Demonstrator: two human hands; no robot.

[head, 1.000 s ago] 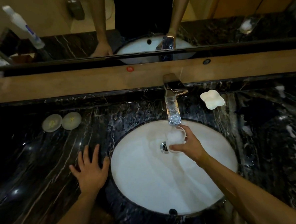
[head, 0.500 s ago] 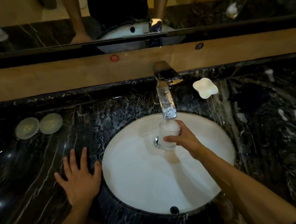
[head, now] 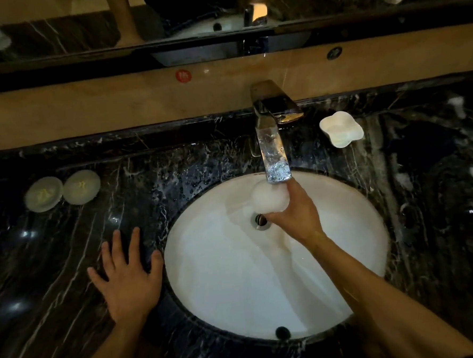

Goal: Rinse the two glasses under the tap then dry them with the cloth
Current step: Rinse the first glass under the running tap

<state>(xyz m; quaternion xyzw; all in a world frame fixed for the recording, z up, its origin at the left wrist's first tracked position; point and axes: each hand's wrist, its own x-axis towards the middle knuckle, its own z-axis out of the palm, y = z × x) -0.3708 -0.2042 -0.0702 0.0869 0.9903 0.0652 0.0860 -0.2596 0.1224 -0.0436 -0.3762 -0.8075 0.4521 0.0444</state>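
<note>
Glass (head: 269, 197) under tap (head: 273, 113) stream, right hand (head: 295, 214) gripping

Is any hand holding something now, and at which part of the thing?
The right hand grips a glass by its side, under the tap. The left hand holds nothing; it lies flat on the counter.

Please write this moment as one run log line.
step: rinsing | right hand: holds glass under tap | left hand: flat on counter
</note>
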